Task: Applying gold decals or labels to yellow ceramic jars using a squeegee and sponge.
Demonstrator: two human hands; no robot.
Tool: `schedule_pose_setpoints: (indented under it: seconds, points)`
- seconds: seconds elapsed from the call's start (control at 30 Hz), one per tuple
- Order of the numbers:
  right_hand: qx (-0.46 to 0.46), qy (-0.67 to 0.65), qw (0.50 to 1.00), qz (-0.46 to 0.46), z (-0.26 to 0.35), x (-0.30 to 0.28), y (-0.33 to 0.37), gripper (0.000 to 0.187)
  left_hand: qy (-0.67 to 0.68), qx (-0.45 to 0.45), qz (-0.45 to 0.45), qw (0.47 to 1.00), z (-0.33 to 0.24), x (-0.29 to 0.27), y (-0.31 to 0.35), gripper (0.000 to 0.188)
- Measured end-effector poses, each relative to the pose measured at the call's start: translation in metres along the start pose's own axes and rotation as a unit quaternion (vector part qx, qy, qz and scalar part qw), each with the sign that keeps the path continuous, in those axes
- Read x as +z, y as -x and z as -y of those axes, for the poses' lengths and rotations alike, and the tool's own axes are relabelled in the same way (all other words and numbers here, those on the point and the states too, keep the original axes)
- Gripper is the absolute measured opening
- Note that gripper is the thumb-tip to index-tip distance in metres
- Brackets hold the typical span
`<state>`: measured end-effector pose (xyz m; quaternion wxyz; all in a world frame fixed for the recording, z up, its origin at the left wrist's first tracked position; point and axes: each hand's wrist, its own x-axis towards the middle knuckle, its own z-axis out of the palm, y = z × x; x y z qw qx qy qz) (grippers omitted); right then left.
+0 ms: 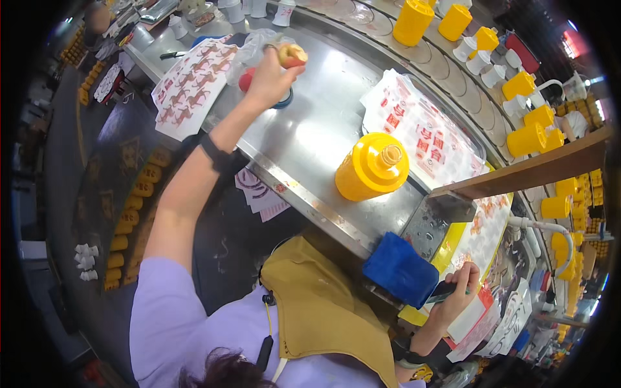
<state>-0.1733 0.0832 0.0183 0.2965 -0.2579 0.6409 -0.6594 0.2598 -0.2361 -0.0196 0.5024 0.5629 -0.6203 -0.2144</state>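
Observation:
My left hand (266, 83) reaches out over the far left of the metal bench, its fingers closed round a partly eaten apple (292, 56). Under that wrist lie a round red thing (246, 79), partly hidden, and a crumpled clear plastic bag (252, 44). At the lower right my right hand (460, 286) is closed on a dark flat object (441, 292); its kind is unclear. Beside it, a folded blue cloth (401, 268) hangs at the bench's near edge. A yellow bottle (373, 167) stands upright on the bench between my hands, its neck uncovered.
Printed sheets lie at the left (194, 84) and at the back right (420, 129) of the metal bench (310, 129). Behind runs a conveyor (446, 71) carrying yellow bottles and small white pieces. A wooden bar (524, 165) juts in from the right, above a yellow-edged tray (453, 242).

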Motion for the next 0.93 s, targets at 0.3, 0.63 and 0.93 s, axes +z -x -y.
schedule_pose_setpoints:
  seconds: [0.3,0.63,0.93]
  points:
    - [0.000,0.060,0.998,-0.036,0.001,-0.016,0.010,0.011,-0.142,0.044,-0.036,0.988,0.018,0.011,0.001,0.054]
    - [0.015,0.057,0.998,-0.008,-0.005,-0.008,0.005,0.013,-0.075,-0.007,0.123,0.990,-0.035,-0.049,0.114,0.058]
    - [0.019,0.071,0.997,0.005,-0.012,-0.013,0.004,0.013,0.017,-0.037,0.164,0.986,-0.035,-0.066,0.176,0.098]
